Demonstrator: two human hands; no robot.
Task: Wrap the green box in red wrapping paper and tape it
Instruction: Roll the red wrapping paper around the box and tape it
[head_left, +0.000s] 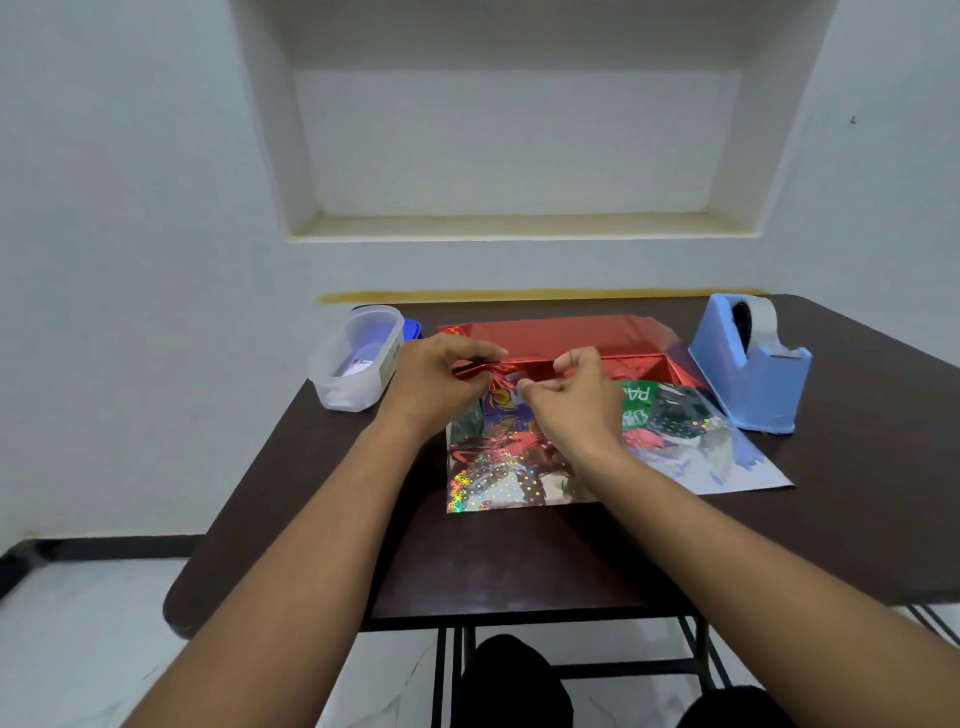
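Green box (638, 396) partly covered by red wrapping paper (561, 338) on dark bench (857, 509), left hand (441, 376) and right hand (571, 402) both pinching paper's folded edge, blue tape dispenser (748, 364) right, clear tub (358, 356) left.

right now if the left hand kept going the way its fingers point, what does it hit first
The left hand points right along the red paper fold it pinches. Straight on, it would most likely meet the right hand, close by on the same fold, though depth is hard to judge from one view.

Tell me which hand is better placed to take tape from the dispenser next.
The right hand, probably: the blue tape dispenser stands on its side of the table, while the left hand pinches the red paper fold.
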